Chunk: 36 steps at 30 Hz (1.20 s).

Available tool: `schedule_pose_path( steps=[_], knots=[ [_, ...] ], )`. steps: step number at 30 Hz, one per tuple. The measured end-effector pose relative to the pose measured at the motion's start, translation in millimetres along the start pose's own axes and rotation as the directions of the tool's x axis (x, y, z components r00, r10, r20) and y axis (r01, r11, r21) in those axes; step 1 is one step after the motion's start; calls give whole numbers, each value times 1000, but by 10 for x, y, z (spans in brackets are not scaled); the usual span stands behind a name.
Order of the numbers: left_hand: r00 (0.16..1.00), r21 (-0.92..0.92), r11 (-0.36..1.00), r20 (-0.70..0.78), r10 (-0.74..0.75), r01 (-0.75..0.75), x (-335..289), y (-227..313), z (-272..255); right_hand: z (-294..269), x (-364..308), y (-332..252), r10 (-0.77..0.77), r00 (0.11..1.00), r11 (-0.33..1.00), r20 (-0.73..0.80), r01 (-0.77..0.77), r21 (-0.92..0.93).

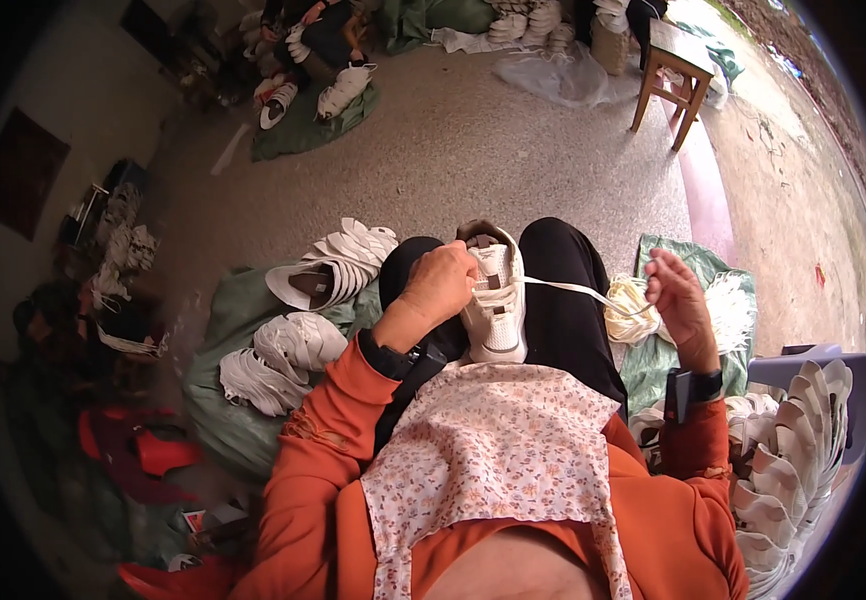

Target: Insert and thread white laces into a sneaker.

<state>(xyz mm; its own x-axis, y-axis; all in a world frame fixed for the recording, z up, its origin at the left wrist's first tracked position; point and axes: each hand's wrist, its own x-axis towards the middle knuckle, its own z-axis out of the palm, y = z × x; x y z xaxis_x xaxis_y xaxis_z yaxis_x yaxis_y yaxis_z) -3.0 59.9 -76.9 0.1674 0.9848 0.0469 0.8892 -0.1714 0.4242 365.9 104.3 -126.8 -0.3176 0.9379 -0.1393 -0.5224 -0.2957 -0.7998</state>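
Observation:
A cream-and-beige sneaker (498, 330) rests between my thighs, its toe toward me and its opening away from me. My left hand (441, 285) is closed at the shoe's left side near the eyelets, fingertips on its edge; whether they also pinch lace is hidden. A flat white shoelace (568, 287) runs from the shoe's right side out toward my right hand (681, 300). That hand is raised to the right, its fingers curled and pinched together on the lace. Just beyond the lace lies a bundle of cream laces (632, 312).
At the left, several white shoe uppers (298, 345) lie on a green sack (215, 335). More laces (728, 312) are on green cloth at the right. Stacked shoe parts (793, 470) stand beside a grey-purple chair (858, 390). Farther off are a wooden stool (675, 70) and another person's hands (313, 14).

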Motion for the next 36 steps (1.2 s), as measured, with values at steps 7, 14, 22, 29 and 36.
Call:
schedule_pose_path(
  steps=[7, 14, 22, 29, 36],
  knots=[
    [988, -14, 997, 135, -79, 82, 45, -14, -87, 863, 47, 257, 239, 961, 935, 140, -189, -299],
    [969, 69, 989, 202, -139, 127, 89, -43, -28, 1332, 228, 502, 250, 953, 751, 173, -78, -655],
    [996, -589, 804, 66, -58, 86, -48, -270, 258, 1499, 374, 896, -90, 954, 137, 286, 296, -945],
    [990, -550, 835, -114, -87, 11, -89, -210, 435, 1626, 285, 854, -65, 957, -67, 283, 279, -958],
    [966, -346, 937, -221, -131, 48, -127, -11, 402, 1424, 408, 1046, -59, 965, 368, 254, 258, -893]
  ],
)
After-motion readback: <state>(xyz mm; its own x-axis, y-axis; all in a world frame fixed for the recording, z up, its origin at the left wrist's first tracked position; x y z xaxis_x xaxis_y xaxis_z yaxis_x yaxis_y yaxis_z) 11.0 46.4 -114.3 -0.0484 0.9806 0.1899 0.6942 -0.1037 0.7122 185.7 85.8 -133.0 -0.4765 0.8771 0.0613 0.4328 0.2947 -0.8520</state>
